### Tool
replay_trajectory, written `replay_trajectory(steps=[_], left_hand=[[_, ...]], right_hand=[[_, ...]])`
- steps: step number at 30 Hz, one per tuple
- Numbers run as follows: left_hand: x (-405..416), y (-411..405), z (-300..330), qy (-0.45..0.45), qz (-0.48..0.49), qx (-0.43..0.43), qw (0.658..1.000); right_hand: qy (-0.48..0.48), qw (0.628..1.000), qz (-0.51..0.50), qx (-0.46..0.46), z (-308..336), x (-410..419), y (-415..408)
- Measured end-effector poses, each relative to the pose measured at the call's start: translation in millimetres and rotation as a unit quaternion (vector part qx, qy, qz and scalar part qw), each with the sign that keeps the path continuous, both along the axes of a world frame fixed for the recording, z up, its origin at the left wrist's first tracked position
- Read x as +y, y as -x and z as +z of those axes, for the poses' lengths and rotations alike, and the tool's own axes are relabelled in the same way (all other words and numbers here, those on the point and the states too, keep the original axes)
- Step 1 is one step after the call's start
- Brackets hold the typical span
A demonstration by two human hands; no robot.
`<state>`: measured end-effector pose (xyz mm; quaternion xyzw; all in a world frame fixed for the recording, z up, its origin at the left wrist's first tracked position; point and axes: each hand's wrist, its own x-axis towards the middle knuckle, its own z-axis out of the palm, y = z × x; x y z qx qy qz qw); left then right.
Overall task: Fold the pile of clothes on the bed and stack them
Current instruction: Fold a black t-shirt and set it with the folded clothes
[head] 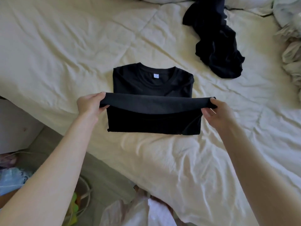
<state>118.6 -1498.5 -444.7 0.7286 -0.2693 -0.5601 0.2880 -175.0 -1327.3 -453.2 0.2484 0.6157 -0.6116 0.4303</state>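
Observation:
A black T-shirt lies on the cream bed sheet, its collar and white label pointing away from me and its sides folded in. Its lower part is lifted off the bed and doubled over toward the collar. My left hand pinches the left end of that raised fold. My right hand pinches the right end, and the cloth stretches taut between them. A crumpled dark garment lies unfolded at the upper right of the bed.
Rumpled pale bedding or clothes bunch along the right edge. The bed's near edge runs diagonally at the lower left, with floor, a white cabinet, bags and a cable below it.

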Motion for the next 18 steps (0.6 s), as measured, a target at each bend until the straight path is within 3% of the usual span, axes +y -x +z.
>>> replay_trajectory(steps=[3,6,10,12,14,16,18], left_hand=[[-33.7,22.0,-14.0,-0.043,0.043,0.034,0.998],[-57.3,37.5,-23.0,-0.099,0.114,0.132,0.980],[-72.8,49.6,-24.6,-0.027,0.197,0.222,0.954],[-67.8,50.9,-29.3,0.010,0.149,0.130,0.980],[-59.5,48.3,-42.9,0.036,-0.011,-0.069,0.997],[-56.8,46.0,-57.6,0.086,-0.176,-0.215,0.957],[-63.4,46.6,-68.1,0.130,-0.269,-0.228,0.927]], right_hand=[[-0.011,0.999,0.015,-0.038,-13.4,-36.5,18.9],[-0.012,0.995,0.003,-0.098,-22.8,-63.9,31.2],[0.037,0.991,-0.080,-0.100,-26.0,-86.2,42.3],[0.044,0.993,-0.081,-0.073,-33.3,-85.5,43.6],[-0.067,0.996,0.048,0.041,-44.5,-79.9,43.1],[-0.196,0.929,0.232,0.212,-61.1,-74.2,42.8],[-0.199,0.877,0.330,0.286,-74.9,-76.8,45.6]])
